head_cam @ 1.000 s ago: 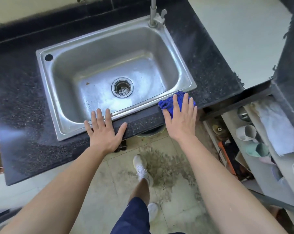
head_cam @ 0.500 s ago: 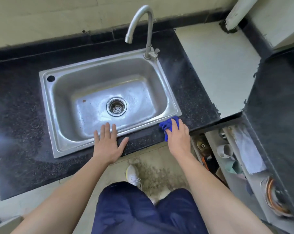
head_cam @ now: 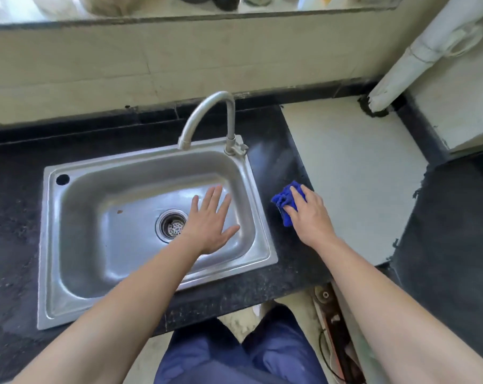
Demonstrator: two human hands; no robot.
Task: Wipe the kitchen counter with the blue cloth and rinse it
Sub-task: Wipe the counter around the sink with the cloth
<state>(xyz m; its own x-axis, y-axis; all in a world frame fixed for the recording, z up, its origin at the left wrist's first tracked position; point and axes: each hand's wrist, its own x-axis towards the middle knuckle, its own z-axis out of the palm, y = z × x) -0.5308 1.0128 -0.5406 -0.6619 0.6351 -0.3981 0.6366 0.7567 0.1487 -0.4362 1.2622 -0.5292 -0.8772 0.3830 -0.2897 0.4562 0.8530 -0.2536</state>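
Note:
The blue cloth [head_cam: 282,201] lies bunched on the black counter [head_cam: 279,167], just right of the steel sink [head_cam: 45,245]. My right hand [head_cam: 311,216] sits on top of it with fingers bent over the cloth, gripping it; most of the cloth is hidden under the palm. My left hand [head_cam: 210,221] hovers over the sink basin with fingers spread, next to the drain [head_cam: 171,226], holding nothing. The curved tap [head_cam: 207,112] stands at the sink's back right corner, and no water runs from it.
A pale counter section [head_cam: 351,176] lies right of the cloth, with a white pipe [head_cam: 417,54] rising from its back corner. A darker raised slab [head_cam: 451,231] stands at far right. A ledge with jars [head_cam: 223,1] runs above the tiled wall.
My right hand has slid the cloth from the counter's front edge back along the strip right of the sink. My left hand lifted off the front rim and moved over the basin.

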